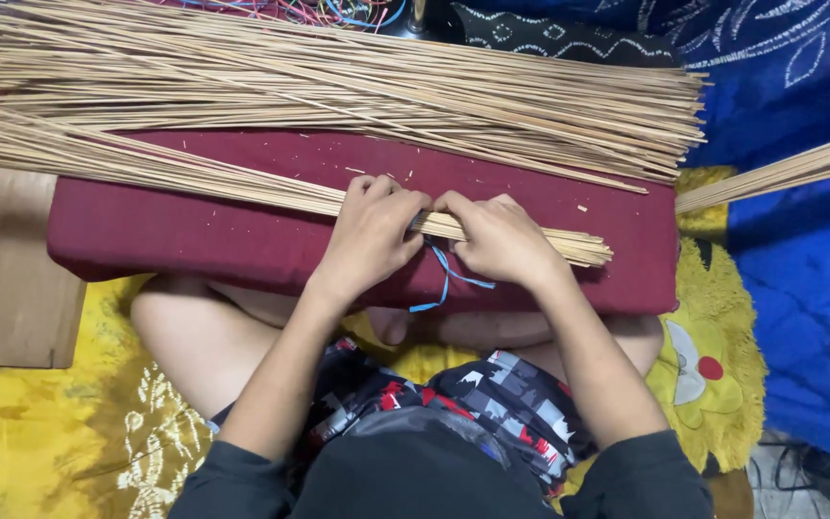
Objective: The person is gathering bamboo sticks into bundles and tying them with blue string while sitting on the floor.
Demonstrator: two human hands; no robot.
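The bundle of sticks (242, 183) lies slanting across the red cushion (194, 240) on the person's lap, its near end poking out just past the right hand. The left hand (369, 235) and the right hand (500, 238) sit side by side on that end, both clenched around the bundle, knuckles up. A thin blue string (444, 279) hangs from between the 2 hands down the front edge of the cushion.

The sticks look light, thin and stiff but springy; singly they would likely snap or splinter, and loose ones would probably slide out lengthwise. Gripping the whole bundle tight near its end, where the hands are, seems the surest hold.

A second, larger heap of sticks (386, 86) lies on the far side of the cushion, and more sticks (780, 173) run off beyond its right end.

The fingertips are tucked under the bundle and hidden, so whether the string is wrapped or knotted cannot be told. The bundle's far end is cut off beyond the cushion's left side.
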